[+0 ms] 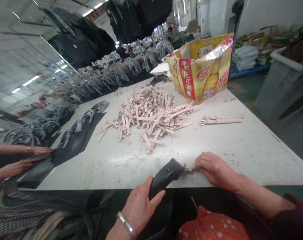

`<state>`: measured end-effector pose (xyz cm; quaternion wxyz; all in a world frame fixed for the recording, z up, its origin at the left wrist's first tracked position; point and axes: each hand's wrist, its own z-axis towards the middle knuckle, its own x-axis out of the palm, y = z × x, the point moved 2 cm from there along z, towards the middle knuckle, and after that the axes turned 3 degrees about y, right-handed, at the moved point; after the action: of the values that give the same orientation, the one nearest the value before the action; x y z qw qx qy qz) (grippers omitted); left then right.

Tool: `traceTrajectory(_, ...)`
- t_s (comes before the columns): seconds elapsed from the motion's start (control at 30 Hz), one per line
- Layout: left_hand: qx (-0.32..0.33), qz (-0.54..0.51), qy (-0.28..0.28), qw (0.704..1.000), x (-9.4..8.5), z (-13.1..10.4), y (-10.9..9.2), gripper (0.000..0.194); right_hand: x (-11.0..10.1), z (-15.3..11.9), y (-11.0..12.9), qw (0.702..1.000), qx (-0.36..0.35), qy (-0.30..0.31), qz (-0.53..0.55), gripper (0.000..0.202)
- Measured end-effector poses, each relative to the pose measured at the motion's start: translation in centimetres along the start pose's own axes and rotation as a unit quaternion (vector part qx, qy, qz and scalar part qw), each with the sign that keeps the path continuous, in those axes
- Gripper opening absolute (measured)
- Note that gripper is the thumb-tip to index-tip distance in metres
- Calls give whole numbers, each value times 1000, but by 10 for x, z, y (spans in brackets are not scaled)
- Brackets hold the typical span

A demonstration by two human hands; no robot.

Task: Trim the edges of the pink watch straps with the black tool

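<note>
My left hand [141, 203], with a silver bangle at the wrist, is wrapped round a black handheld tool [166, 176] that looks like a clipper. The tool's wide end points up and right, against a small pink strap [190, 169] near the table's front edge. My right hand [211, 168] pinches the other end of that strap, most of it hidden by the fingers. Beyond both hands lies a heap of pink straps with metal buckles [151, 113]. A small, neat bundle of similar straps [223, 119] rests to the right of the heap.
A yellow beer carton [201, 73] stands open at the table's [256, 156] back right. At the left, another person's hands [38, 155] touch black material [58, 160]. Black bags [78, 43] hang above. A grey bin [279, 80] stands off the right edge.
</note>
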<state>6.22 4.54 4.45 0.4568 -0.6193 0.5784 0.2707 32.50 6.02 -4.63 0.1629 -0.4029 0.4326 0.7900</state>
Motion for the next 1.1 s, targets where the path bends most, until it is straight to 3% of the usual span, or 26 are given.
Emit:
traceTrajectory(0.13,-16,23,15,999,1,-7,-4,31,-3,-4,2,998,-17,9,59,14)
traceTrajectory(0.27,-33,30,-10,999,-12,-14,-8,30,-3,-2,3,997,2,24,71,13)
traceTrajectory(0.43,-26,23,-12,999,-22,-15,-15,26,-1,4,9,998,1,62,26,21)
traceTrajectory(0.63,-32,22,-17,999,-11,-14,-11,26,-2,11,20,989,-52,114,-83,51)
traceTrajectory(0.73,-30,19,-15,999,-9,-16,-7,27,-1,16,22,986,-60,122,-99,50)
traceTrajectory(0.83,-35,24,-13,999,-9,-16,-6,30,1,17,19,991,-50,112,-50,45)
traceTrajectory(0.97,-35,46,10,998,-4,-15,-7,32,4,10,8,996,-3,52,78,45)
traceTrajectory(1.1,-21,75,31,996,4,-14,-9,30,6,7,0,992,30,36,113,42)
